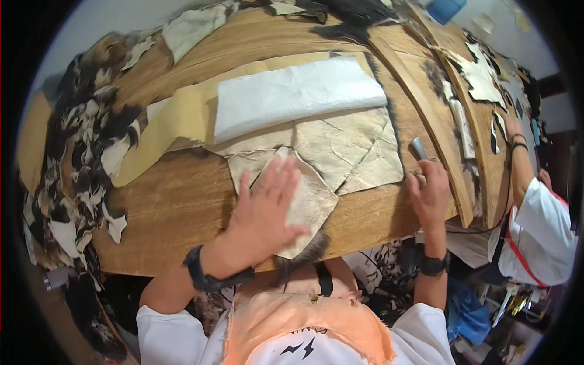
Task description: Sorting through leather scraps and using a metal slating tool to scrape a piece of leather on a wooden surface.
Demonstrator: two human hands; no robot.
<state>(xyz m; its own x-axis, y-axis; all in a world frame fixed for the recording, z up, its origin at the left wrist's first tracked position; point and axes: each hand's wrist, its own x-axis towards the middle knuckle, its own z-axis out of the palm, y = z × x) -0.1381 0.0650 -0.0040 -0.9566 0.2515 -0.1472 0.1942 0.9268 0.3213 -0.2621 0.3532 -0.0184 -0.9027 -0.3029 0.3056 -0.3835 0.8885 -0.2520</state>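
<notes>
My left hand point(264, 204) has its fingers spread and its palm down over a loose pale piece of hide point(313, 204) with dark fur at its edge. I cannot tell whether the palm touches it. That piece overlaps a larger panel of pale hides point(365, 149), lying skin side up with dark fur along the border. Across the panel's far part lies a folded white sheet point(298, 91), over a tan paper pattern point(158, 140) that curls at its left end. To the right of the panel, my right hand point(431, 188) grips a short flat-bladed knife point(418, 148), its grey metal blade pointing away from me.
Black and white fur scraps point(76, 164) pile along the wooden table's point(164, 213) left edge. Two long wooden strips point(420, 115) run along the right. Beyond them, a co-worker's arm point(520, 164) reaches over white hide pieces point(480, 73). A blue container point(446, 9) stands at the back.
</notes>
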